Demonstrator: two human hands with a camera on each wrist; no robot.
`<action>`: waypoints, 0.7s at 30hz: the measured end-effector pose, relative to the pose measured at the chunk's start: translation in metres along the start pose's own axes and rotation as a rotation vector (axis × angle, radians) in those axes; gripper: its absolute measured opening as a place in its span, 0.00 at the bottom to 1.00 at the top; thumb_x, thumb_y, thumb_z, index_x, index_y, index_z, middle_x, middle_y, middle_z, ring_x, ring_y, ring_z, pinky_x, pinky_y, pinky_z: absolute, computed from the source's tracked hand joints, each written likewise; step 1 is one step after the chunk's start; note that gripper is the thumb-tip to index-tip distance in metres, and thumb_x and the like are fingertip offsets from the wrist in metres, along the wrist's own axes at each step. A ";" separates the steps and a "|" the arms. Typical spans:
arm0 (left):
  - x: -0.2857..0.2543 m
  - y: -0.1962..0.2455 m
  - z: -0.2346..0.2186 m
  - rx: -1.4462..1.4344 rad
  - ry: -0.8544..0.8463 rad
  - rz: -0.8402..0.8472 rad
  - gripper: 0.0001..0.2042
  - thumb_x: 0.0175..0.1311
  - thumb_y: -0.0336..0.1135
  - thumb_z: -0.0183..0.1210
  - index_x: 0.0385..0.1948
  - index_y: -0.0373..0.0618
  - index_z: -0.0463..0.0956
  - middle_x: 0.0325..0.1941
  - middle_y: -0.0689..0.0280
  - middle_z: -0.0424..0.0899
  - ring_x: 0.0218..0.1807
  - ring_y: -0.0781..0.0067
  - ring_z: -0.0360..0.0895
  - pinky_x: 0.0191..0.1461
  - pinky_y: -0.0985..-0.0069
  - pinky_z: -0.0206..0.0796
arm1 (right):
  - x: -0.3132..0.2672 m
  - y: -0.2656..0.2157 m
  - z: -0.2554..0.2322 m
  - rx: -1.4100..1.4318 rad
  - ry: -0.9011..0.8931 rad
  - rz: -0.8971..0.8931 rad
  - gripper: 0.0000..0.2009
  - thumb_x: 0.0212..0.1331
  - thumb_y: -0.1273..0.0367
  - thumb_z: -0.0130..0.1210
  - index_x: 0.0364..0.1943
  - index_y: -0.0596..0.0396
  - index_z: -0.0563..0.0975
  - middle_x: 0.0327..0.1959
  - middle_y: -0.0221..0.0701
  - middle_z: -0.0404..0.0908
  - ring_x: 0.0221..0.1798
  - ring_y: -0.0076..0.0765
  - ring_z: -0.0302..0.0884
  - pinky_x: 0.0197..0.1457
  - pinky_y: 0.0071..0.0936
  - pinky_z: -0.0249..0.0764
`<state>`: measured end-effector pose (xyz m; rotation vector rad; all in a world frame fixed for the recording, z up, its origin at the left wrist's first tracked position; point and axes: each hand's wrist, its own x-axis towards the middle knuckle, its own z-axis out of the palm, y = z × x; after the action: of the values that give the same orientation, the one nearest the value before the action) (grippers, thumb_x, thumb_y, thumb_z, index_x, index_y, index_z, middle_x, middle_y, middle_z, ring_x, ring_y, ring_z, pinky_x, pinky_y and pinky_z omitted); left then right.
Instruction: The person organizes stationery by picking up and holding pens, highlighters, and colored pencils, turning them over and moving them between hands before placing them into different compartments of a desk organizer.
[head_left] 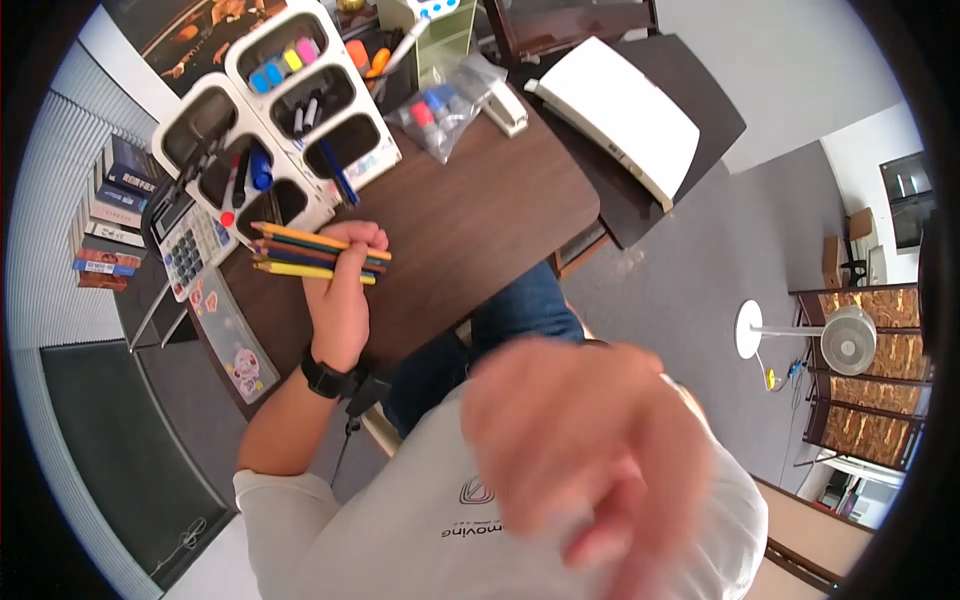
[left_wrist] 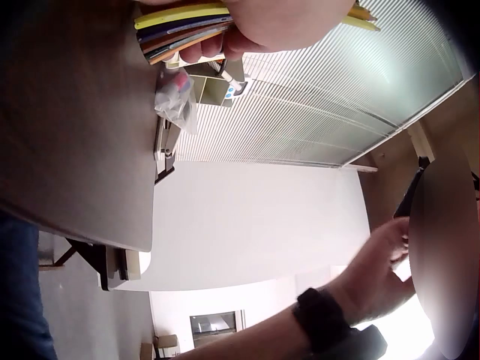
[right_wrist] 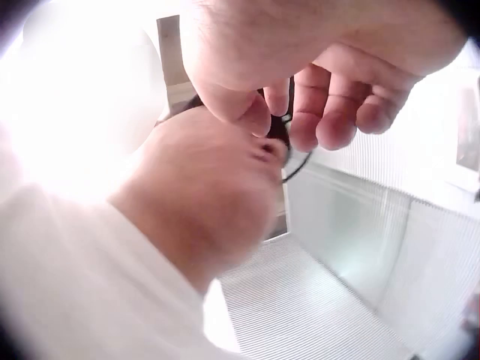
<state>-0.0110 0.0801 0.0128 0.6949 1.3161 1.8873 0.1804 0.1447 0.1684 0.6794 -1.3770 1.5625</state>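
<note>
Several coloured pencils (head_left: 310, 252) lie in the grip of the left hand (head_left: 345, 290), above the dark desk beside the white organizer (head_left: 325, 215). In the left wrist view the same bundle (left_wrist: 184, 22) runs under the left hand (left_wrist: 285, 19), its ends showing on both sides. The right hand (head_left: 590, 450) is raised close to the head camera and blurred, away from the desk. In the right wrist view the right hand (right_wrist: 322, 67) is beside the person's head, fingers loosely bent, with no object seen in it; whether its thumb touches the head cannot be told.
The organizer holds markers and pens (head_left: 261, 168). Near it are a calculator (head_left: 190, 250), a clear bag (head_left: 440, 108), a stapler (head_left: 506, 108) and a sticker-covered strip (head_left: 235, 345). A white device (head_left: 630, 115) stands beyond the desk's (head_left: 480, 215) edge; a fan (head_left: 848, 340) stands farther off.
</note>
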 end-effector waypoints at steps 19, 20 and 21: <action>-0.009 0.004 0.002 -0.039 -0.240 0.106 0.16 0.84 0.34 0.44 0.56 0.33 0.77 0.59 0.54 0.83 0.60 0.66 0.80 0.70 0.65 0.70 | -0.093 0.087 -0.057 -0.939 0.063 0.635 0.09 0.64 0.69 0.67 0.45 0.55 0.84 0.38 0.36 0.83 0.43 0.47 0.82 0.47 0.38 0.79; -0.008 0.004 0.004 -0.039 -0.242 0.107 0.16 0.84 0.34 0.44 0.56 0.33 0.77 0.59 0.54 0.83 0.60 0.66 0.80 0.70 0.65 0.70 | -0.092 0.086 -0.057 -0.940 0.063 0.633 0.09 0.64 0.69 0.67 0.45 0.55 0.84 0.38 0.36 0.83 0.43 0.47 0.82 0.47 0.38 0.79; -0.009 0.006 0.008 -0.036 -0.220 0.104 0.16 0.84 0.34 0.44 0.56 0.33 0.77 0.60 0.54 0.83 0.61 0.65 0.80 0.70 0.66 0.70 | -0.091 0.083 -0.058 -0.902 0.160 0.631 0.08 0.66 0.70 0.67 0.45 0.55 0.84 0.38 0.35 0.84 0.42 0.42 0.84 0.44 0.34 0.79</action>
<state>-0.0013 0.0761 0.0211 0.9392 1.1231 1.8511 0.1548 0.1792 0.0393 -0.4574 -2.0475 1.1797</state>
